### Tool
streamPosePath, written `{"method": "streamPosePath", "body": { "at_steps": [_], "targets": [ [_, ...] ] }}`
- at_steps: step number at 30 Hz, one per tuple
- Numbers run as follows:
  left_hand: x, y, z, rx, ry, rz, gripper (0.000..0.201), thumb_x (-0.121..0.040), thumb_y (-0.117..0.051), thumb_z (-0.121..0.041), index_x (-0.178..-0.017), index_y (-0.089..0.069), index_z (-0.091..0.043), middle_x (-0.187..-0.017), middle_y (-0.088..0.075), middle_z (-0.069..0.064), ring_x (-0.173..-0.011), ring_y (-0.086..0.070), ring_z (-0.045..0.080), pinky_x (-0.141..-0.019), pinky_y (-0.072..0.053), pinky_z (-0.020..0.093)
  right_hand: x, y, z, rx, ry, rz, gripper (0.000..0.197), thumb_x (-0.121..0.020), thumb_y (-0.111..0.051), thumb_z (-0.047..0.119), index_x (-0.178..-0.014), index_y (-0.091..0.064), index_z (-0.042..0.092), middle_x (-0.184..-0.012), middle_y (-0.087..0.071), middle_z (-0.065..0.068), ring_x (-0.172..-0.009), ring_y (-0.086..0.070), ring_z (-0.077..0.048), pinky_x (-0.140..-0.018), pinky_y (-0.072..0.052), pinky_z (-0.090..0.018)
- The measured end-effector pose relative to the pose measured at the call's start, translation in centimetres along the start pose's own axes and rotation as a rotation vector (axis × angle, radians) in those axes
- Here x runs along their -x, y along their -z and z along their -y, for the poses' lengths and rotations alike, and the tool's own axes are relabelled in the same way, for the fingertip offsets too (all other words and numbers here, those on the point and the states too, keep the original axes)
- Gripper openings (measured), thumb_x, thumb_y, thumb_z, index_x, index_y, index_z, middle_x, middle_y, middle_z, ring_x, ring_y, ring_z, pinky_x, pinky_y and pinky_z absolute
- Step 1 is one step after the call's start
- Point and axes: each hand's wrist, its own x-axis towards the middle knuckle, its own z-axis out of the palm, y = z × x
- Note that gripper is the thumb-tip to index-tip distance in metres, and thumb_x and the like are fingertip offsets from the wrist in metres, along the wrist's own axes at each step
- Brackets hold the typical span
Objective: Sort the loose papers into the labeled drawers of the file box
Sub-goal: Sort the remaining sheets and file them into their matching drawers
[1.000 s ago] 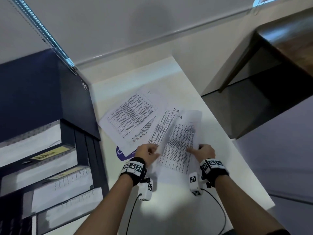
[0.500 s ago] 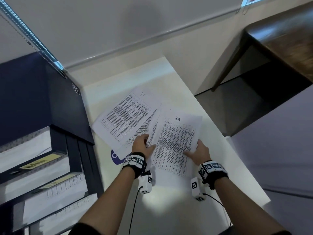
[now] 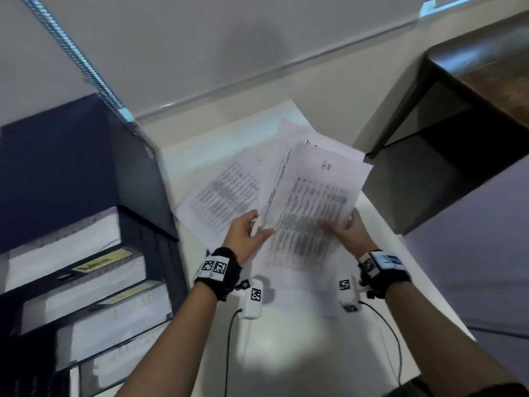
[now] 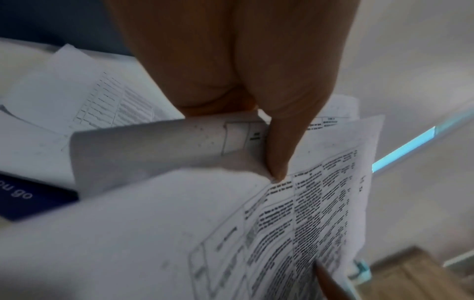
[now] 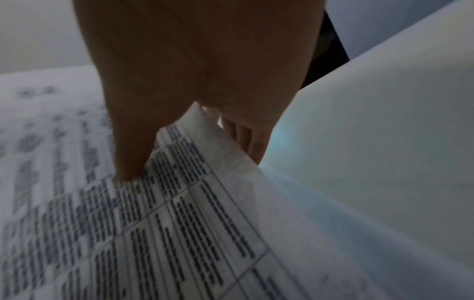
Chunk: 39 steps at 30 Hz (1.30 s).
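Note:
Both hands hold printed sheets lifted off the white table (image 3: 286,339). My right hand (image 3: 340,229) pinches the top sheet (image 3: 320,196), thumb on its printed face (image 5: 128,170) and fingers underneath; a handwritten mark sits at its top. My left hand (image 3: 252,227) pinches the left edge of a sheet just behind it (image 3: 274,179), the thumb pressing a curled paper edge (image 4: 277,162). Another printed sheet (image 3: 226,196) lies flat on the table to the left. The dark file box (image 3: 86,210) stands at the left with several drawers holding paper and yellow labels (image 3: 100,262).
A dark blue card (image 4: 30,199) with white lettering lies on the table under the papers. A dark wooden desk (image 3: 486,81) stands to the right beyond a gap. The table's right edge runs diagonally close to my right wrist. A wall closes the far side.
The papers lay flat on the table under both hands a second ago. Now both hands have lifted the right-hand sheets up off the table, and the view has shifted.

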Motion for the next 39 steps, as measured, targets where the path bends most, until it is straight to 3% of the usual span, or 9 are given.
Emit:
{"method": "streamPosePath", "body": {
  "at_steps": [4,8,12,16,21,25,28,33,39],
  "targets": [
    [3.9,3.7,-1.8,0.107,-0.005,-0.052,0.068,-0.081,-0.078,-0.042,-0.137,-0.050,-0.016,-0.125,-0.068,0.003,-0.114,-0.065,0.023,-0.103,-0.049,0.046,2.1,-1.7,4.6,-0.248,0.099,0.171,0.091,-0.042,-0.094,0.053,-0.115,-0.065,0.007,-0.109,-0.074,-0.010,-0.100,-0.070,-0.029,-0.073,-0.059,-0.032],
    [9.4,8.0,-3.6,0.151,-0.030,-0.172,0.055,-0.082,-0.079,-0.029,-0.129,-0.050,-0.029,-0.123,-0.059,-0.028,-0.114,-0.056,-0.012,-0.092,-0.041,0.002,4.9,-4.7,9.2,-0.184,0.208,0.287,0.086,-0.048,-0.090,0.057,-0.114,-0.068,0.008,-0.108,-0.075,-0.002,-0.102,-0.071,-0.020,-0.088,-0.057,-0.036],
    [15.6,12.4,-4.2,0.239,-0.086,-0.307,0.063,-0.074,-0.085,-0.014,-0.128,-0.053,-0.021,-0.118,-0.071,-0.003,-0.105,-0.069,0.010,-0.089,-0.058,0.037,8.7,-8.8,12.7,-0.044,0.313,0.414,0.050,-0.072,-0.079,0.041,-0.114,-0.067,0.015,-0.103,-0.075,0.010,-0.100,-0.070,-0.007,-0.100,-0.050,-0.043],
    [22.1,16.6,-3.2,0.250,-0.123,-0.285,0.067,-0.085,-0.075,-0.006,-0.142,-0.043,-0.018,-0.132,-0.064,0.001,-0.119,-0.063,0.020,-0.096,-0.053,0.040,12.9,-13.6,14.6,0.012,0.337,0.569,0.070,-0.078,-0.073,0.058,-0.138,-0.049,0.030,-0.134,-0.061,0.009,-0.125,-0.057,-0.013,-0.111,-0.039,-0.051],
    [30.4,20.8,1.0,0.426,-0.030,-0.337,0.068,-0.092,-0.060,0.002,-0.150,-0.031,-0.021,-0.133,-0.064,0.003,-0.118,-0.064,0.027,-0.093,-0.055,0.041,19.4,-20.1,15.0,0.094,0.374,0.739,0.083,-0.090,-0.068,0.028,-0.152,-0.015,0.043,-0.137,-0.045,0.034,-0.122,-0.049,0.013,-0.094,-0.046,-0.015],
    [35.9,22.7,4.8,0.543,0.116,-0.332,0.066,-0.092,-0.061,-0.002,-0.148,-0.036,-0.026,-0.135,-0.062,0.005,-0.118,-0.063,0.032,-0.095,-0.052,0.055,22.6,-25.0,12.5,0.074,0.221,0.844,0.082,-0.092,-0.065,0.004,-0.153,-0.020,0.034,-0.138,-0.050,0.013,-0.122,-0.051,0.004,-0.080,-0.048,-0.004],
    [38.4,23.5,6.4,0.594,0.176,-0.399,0.054,-0.097,-0.050,0.001,-0.144,-0.041,-0.025,-0.129,-0.065,0.007,-0.106,-0.068,0.028,-0.089,-0.054,0.051,23.6,-27.8,11.3,0.132,0.049,0.886,0.050,-0.092,-0.063,0.002,-0.137,-0.054,0.021,-0.132,-0.062,-0.002,-0.124,-0.058,-0.020,-0.099,-0.052,-0.035],
    [40.3,23.9,6.6,0.586,0.228,-0.504,0.053,-0.098,-0.058,-0.014,-0.142,-0.032,-0.027,-0.079,-0.074,0.009,-0.057,-0.067,0.013,-0.046,-0.051,0.023,24.4,-29.4,12.2,0.071,-0.118,0.809,0.042,-0.094,-0.056,-0.004,-0.134,-0.056,0.007,-0.110,-0.072,-0.018,-0.087,-0.073,-0.027,-0.065,-0.060,-0.031],
    [40.0,24.8,6.9,0.570,0.147,-0.424,0.047,-0.091,-0.068,-0.008,-0.135,-0.054,-0.013,-0.112,-0.069,0.008,-0.067,-0.067,0.010,-0.048,-0.053,0.022,23.3,-31.2,14.8,0.104,-0.148,0.704,0.040,-0.097,-0.054,0.002,-0.137,-0.052,0.010,-0.107,-0.071,-0.021,-0.074,-0.074,-0.025,-0.056,-0.059,-0.030]
  ]
}}
